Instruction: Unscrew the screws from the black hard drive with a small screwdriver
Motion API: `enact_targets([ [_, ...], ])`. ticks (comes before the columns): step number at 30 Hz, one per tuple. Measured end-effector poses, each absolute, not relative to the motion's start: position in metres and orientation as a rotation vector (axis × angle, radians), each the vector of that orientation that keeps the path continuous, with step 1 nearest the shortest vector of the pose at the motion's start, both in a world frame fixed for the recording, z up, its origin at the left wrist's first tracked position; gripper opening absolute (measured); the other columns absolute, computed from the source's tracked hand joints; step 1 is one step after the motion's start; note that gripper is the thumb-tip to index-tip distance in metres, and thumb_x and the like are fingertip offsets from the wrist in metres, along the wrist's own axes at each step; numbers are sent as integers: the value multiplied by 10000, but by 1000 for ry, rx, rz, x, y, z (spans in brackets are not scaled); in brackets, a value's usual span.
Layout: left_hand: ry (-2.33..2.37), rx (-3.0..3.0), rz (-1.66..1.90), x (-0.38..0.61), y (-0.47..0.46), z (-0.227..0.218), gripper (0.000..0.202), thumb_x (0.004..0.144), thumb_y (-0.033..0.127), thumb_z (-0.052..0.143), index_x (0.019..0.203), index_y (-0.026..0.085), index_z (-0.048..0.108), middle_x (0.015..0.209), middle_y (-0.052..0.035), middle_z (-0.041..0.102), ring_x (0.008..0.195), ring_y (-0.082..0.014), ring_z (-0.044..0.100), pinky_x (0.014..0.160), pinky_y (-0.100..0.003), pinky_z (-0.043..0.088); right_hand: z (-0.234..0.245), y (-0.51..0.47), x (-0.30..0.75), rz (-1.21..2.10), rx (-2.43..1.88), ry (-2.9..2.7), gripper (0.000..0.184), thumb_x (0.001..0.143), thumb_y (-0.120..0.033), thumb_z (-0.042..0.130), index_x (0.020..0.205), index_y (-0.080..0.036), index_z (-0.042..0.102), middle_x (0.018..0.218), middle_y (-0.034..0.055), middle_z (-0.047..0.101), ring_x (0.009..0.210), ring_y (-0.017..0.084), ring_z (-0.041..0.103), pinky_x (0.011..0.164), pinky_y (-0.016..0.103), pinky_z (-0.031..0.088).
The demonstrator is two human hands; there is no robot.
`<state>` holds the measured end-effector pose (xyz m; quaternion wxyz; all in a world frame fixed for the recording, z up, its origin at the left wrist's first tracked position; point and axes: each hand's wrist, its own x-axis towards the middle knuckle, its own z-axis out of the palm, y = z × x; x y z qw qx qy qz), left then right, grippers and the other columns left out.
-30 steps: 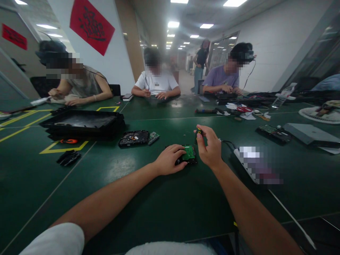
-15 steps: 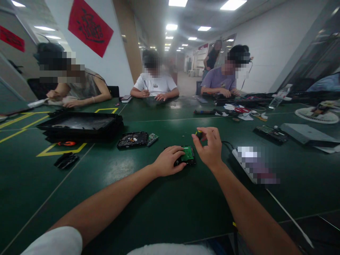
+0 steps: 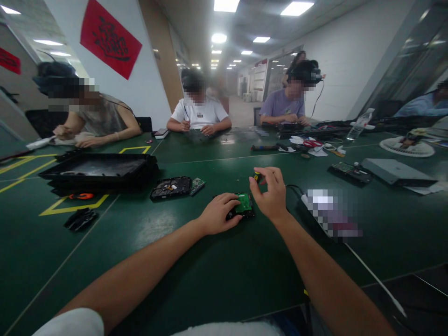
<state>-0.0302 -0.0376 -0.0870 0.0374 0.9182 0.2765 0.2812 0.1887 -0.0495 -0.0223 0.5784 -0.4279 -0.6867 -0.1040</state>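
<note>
A small hard drive (image 3: pixel 242 206) with a green circuit board facing up lies on the green table (image 3: pixel 196 270) in front of me. My left hand (image 3: pixel 219 215) rests on its left side, fingers curled over the edge, holding it down. Just to the right and above, my right hand (image 3: pixel 271 193) pinches the black-and-yellow handle of a screwdriver (image 3: pixel 257 177) held upright over the drive.
An opened hard drive (image 3: pixel 170 187) and a loose green board (image 3: pixel 197 185) lie to the left, beside stacked black trays (image 3: pixel 98 171). A power strip (image 3: pixel 329 212) with a cable sits right of my hands. Three people work at the far side.
My view has drifted slightly, so everything sits a little further left. My right hand's fingers have shifted round the screwdriver handle. The left hand stays on the drive.
</note>
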Motion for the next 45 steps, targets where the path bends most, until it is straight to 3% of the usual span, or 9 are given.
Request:
enact_targets([
  [5, 839, 2821, 857, -30, -39, -85, 410, 939, 434, 650, 1290, 226, 614, 1357, -139, 635, 1292, -322, 595, 1097, -537, 505, -22, -50, 189, -240, -1030, -1588, 270, 917, -306, 701, 1170, -237, 637, 1083, 90, 600, 873, 213, 634, 726, 383, 585],
  [12, 845, 2823, 851, -31, -38, -86, 417, 933, 436, 654, 1282, 211, 615, 1347, -148, 640, 1283, -325, 599, 1100, -533, 502, -27, -46, 189, -179, -943, -1677, 309, 982, -213, 550, 1286, -250, 588, 1184, 107, 662, 1063, 255, 648, 871, 438, 587],
  [21, 851, 2813, 858, -32, -36, -90, 436, 924, 452, 664, 1293, 226, 614, 1362, -149, 633, 1290, -329, 597, 1102, -545, 498, -23, -48, 188, -237, -1017, -1593, 262, 909, -295, 701, 1141, -228, 598, 1091, 97, 620, 888, 227, 626, 727, 395, 579],
  [27, 849, 2806, 858, -32, -37, -88, 423, 928, 453, 661, 1284, 227, 622, 1353, -143, 636, 1284, -326, 602, 1103, -538, 501, -25, -48, 188, -156, -953, -1654, 295, 980, -226, 550, 1273, -233, 574, 1162, 113, 651, 1008, 248, 655, 850, 440, 594],
  [33, 849, 2820, 857, -32, -36, -88, 432, 931, 457, 656, 1283, 210, 619, 1362, -152, 629, 1292, -324, 595, 1111, -529, 496, -23, -49, 188, -217, -983, -1611, 241, 935, -315, 688, 1160, -248, 635, 1099, 101, 614, 1007, 252, 628, 806, 420, 602],
  [41, 849, 2822, 848, -32, -37, -86, 423, 936, 457, 651, 1275, 207, 615, 1364, -146, 632, 1280, -322, 600, 1106, -524, 500, -24, -47, 188, -172, -938, -1684, 286, 1007, -238, 545, 1287, -252, 603, 1195, 102, 691, 1054, 248, 677, 907, 438, 587],
  [45, 853, 2830, 841, -32, -38, -85, 429, 937, 460, 648, 1279, 203, 613, 1360, -151, 632, 1288, -328, 593, 1103, -528, 499, -23, -48, 187, -233, -979, -1628, 241, 958, -289, 653, 1191, -238, 623, 1128, 99, 658, 933, 232, 660, 806, 414, 598],
])
